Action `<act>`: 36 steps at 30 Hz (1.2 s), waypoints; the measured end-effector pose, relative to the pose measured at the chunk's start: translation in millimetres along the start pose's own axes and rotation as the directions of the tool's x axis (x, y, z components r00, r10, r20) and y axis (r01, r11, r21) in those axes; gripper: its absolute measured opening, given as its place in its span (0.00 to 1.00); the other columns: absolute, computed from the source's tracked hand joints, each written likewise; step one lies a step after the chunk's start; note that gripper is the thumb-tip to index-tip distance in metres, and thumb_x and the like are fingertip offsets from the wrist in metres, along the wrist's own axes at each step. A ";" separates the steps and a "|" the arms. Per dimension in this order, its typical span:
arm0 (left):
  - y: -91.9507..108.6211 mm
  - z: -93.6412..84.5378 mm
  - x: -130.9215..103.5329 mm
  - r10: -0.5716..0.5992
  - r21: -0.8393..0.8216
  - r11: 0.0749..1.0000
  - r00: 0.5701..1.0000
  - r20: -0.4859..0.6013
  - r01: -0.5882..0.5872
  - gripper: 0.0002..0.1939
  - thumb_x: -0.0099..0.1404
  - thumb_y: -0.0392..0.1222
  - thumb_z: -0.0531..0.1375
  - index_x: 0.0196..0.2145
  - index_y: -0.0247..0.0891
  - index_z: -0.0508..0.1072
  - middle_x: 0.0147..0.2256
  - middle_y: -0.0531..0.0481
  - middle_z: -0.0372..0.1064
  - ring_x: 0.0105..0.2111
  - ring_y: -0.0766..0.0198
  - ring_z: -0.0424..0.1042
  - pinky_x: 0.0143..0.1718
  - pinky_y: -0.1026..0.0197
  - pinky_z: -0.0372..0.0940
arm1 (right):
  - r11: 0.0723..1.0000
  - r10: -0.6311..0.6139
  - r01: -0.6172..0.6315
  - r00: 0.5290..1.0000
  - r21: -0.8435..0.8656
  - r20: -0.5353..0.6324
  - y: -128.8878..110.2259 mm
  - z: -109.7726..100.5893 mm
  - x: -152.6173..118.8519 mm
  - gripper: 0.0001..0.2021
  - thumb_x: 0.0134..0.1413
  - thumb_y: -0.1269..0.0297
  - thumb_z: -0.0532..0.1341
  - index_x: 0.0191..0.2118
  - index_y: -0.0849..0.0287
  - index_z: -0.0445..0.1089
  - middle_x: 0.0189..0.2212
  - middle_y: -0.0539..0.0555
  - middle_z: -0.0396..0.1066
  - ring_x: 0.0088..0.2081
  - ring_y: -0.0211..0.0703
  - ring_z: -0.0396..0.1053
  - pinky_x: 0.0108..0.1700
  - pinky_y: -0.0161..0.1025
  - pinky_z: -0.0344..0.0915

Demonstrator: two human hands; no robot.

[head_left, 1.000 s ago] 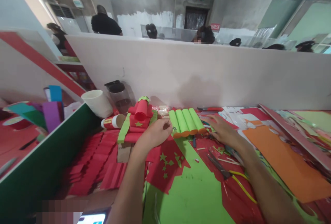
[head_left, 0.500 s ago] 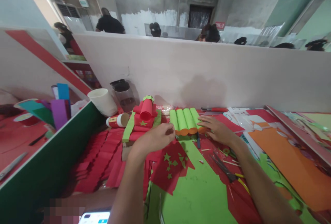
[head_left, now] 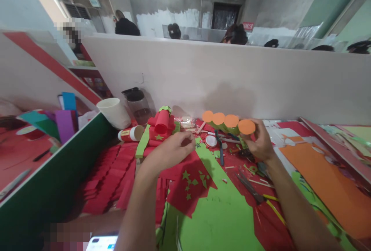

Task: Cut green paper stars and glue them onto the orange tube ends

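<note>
My right hand (head_left: 261, 143) grips the right end of a row of green paper tubes with orange round ends (head_left: 231, 121), raised off the table and tilted so the orange discs face me. My left hand (head_left: 184, 145) hovers with curled fingers over the green sheet (head_left: 217, 212); what its fingertips hold, if anything, is too small to tell. Just left of it stands a red paper model with a red tube (head_left: 161, 122) and green strips. Red paper with green stars (head_left: 185, 193) lies on the green sheet.
Yellow-handled scissors (head_left: 259, 197) lie at the right, beside orange sheets (head_left: 324, 181). A white cup (head_left: 114, 112), a bottle (head_left: 137, 106) and a red-white roll (head_left: 131, 133) stand or lie back left. A phone (head_left: 102, 243) is at the bottom.
The green tube row has been lifted from the table by my right hand and turned, showing its orange ends. Small items behind it are uncovered. My left hand has barely moved.
</note>
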State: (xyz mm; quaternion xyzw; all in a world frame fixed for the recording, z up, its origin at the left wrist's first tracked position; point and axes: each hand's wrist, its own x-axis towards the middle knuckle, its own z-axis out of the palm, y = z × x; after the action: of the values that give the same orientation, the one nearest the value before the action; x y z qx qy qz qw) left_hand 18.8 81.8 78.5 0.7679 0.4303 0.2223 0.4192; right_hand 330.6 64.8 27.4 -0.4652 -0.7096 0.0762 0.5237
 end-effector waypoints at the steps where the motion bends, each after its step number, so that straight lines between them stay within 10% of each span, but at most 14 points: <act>1: 1.8 0.0 0.2 0.002 -0.004 1.000 1.000 -0.014 -0.002 0.06 0.61 0.44 0.54 0.30 0.40 0.68 0.29 0.51 0.69 0.28 0.62 0.66 0.29 0.62 0.59 | 1.000 -0.012 0.011 1.000 -0.021 -0.028 -4.0 -5.3 1.1 0.19 0.60 0.61 0.63 0.54 0.55 0.62 0.56 0.63 0.71 0.57 0.56 0.69 0.56 0.51 0.67; 10: 4.3 6.4 5.1 0.013 0.043 0.999 0.995 -0.102 -0.009 0.06 0.62 0.43 0.53 0.29 0.40 0.65 0.27 0.53 0.67 0.26 0.65 0.63 0.26 0.63 0.55 | 0.904 -0.136 0.236 0.949 -0.356 0.284 -54.1 -52.9 11.1 0.23 0.56 0.68 0.61 0.58 0.46 0.66 0.51 0.53 0.75 0.50 0.55 0.74 0.50 0.50 0.71; 36: -5.1 19.7 18.8 -0.337 0.346 0.881 0.941 -0.022 0.324 0.08 0.57 0.46 0.55 0.28 0.39 0.68 0.25 0.50 0.67 0.25 0.62 0.64 0.23 0.61 0.51 | 0.870 -0.201 0.414 0.793 -0.267 0.575 -84.3 -27.5 13.3 0.32 0.48 0.80 0.57 0.59 0.50 0.64 0.51 0.54 0.75 0.53 0.54 0.71 0.53 0.49 0.68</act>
State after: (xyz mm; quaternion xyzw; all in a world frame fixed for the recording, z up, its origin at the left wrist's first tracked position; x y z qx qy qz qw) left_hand 40.2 90.2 63.1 0.7489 0.5787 0.0539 0.3184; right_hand 303.7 17.3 98.6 -0.3937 -0.8940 -0.0254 0.2123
